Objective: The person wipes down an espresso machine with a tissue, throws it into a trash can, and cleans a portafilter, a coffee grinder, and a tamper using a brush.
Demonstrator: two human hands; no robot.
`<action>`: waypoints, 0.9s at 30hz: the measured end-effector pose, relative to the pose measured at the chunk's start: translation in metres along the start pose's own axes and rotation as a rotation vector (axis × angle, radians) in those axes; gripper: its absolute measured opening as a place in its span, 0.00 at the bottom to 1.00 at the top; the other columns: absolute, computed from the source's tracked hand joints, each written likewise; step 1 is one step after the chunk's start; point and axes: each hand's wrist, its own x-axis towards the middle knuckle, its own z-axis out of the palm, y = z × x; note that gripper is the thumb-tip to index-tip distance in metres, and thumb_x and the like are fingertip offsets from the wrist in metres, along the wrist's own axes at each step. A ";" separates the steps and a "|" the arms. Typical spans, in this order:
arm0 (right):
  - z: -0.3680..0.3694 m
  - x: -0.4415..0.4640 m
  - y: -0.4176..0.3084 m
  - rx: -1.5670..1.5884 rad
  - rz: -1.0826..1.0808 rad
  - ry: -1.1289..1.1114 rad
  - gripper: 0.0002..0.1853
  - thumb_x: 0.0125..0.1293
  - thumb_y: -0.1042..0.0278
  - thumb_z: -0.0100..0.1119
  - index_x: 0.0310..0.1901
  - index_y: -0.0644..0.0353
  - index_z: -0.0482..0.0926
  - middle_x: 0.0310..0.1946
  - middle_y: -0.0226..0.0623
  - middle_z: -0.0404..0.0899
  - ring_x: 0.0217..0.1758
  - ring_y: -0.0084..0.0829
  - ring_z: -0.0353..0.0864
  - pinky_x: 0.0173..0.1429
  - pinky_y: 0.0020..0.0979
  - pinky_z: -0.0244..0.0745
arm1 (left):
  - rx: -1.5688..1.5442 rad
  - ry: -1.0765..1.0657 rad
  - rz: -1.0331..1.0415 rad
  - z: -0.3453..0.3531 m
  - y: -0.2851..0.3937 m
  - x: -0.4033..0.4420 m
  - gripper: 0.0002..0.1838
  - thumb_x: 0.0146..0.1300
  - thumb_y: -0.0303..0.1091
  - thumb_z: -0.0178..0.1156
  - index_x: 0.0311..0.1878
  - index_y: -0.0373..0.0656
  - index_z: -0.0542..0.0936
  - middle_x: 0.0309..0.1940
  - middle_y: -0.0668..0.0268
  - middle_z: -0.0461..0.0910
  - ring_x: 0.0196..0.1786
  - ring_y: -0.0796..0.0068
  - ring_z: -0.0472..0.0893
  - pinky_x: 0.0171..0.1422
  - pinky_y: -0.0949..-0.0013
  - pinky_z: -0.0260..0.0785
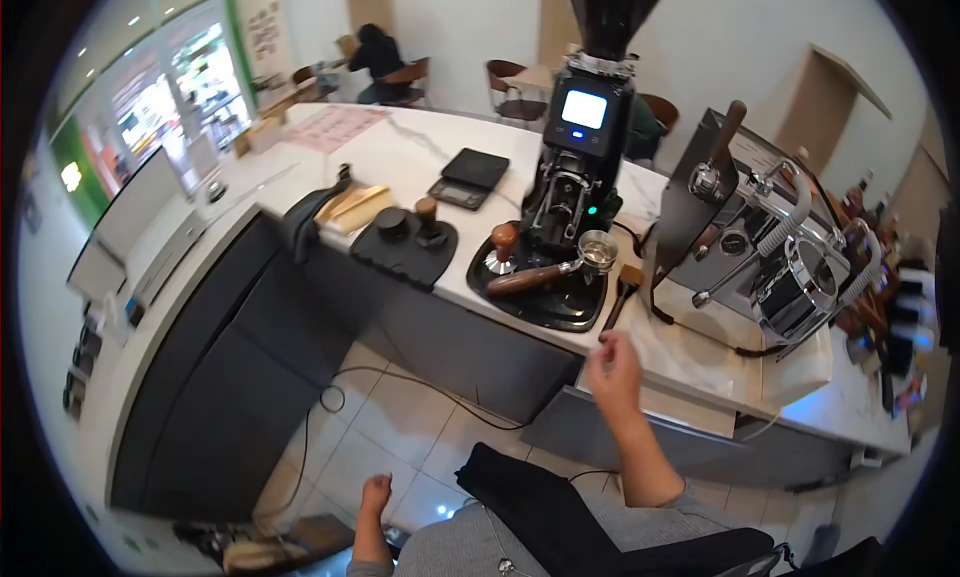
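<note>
My right hand (613, 375) is at the counter's front edge, fingers pinched together at the handle end of a brush (625, 285). The brush lies on the counter, bristles pointing away from me. Left of it, a portafilter (535, 277) with a wooden handle rests on a black tamping mat (570, 310), its metal basket facing up. A tamper (502, 247) with a wooden knob stands beside it. My left hand (376, 492) hangs low over the floor, loosely curled, with nothing visible in it.
A coffee grinder (585, 127) stands behind the mat. An espresso machine (740, 237) is to the right. A black scale (470, 177), a folded cloth (355, 207) and a tool stand (405, 247) sit left. Below, a drawer (640, 417) juts out; a cable (400, 377) crosses the floor.
</note>
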 end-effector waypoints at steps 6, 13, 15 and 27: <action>0.021 0.048 0.026 -0.390 0.451 0.028 0.25 0.57 0.60 0.55 0.52 0.61 0.59 0.20 0.45 0.75 0.26 0.48 0.76 0.32 0.43 0.69 | -0.090 0.008 0.550 -0.081 0.240 0.141 0.08 0.56 0.32 0.58 0.29 0.38 0.72 0.23 0.56 0.72 0.27 0.62 0.72 0.33 0.61 0.65; 0.033 0.032 -0.016 -0.552 0.619 -0.182 0.22 0.54 0.65 0.56 0.47 0.62 0.61 0.26 0.51 0.76 0.31 0.51 0.76 0.37 0.47 0.71 | -0.004 -0.168 1.325 -0.118 0.438 0.167 0.15 0.49 0.28 0.61 0.41 0.39 0.74 0.35 0.57 0.73 0.40 0.54 0.73 0.44 0.59 0.66; 0.035 0.020 -0.036 -0.586 0.685 -0.170 0.23 0.52 0.65 0.57 0.47 0.61 0.61 0.26 0.52 0.76 0.32 0.51 0.76 0.37 0.46 0.71 | 0.020 -0.215 1.407 -0.109 0.458 0.174 0.18 0.48 0.28 0.61 0.45 0.38 0.73 0.38 0.55 0.73 0.42 0.54 0.72 0.45 0.60 0.66; 0.109 -0.122 -0.114 0.326 1.095 0.127 0.08 0.47 0.77 0.48 0.32 0.62 0.68 0.26 0.38 0.75 0.33 0.33 0.77 0.36 0.33 0.72 | 0.230 -0.445 1.284 -0.045 0.503 0.200 0.19 0.48 0.32 0.59 0.41 0.34 0.67 0.32 0.48 0.76 0.34 0.46 0.77 0.39 0.53 0.70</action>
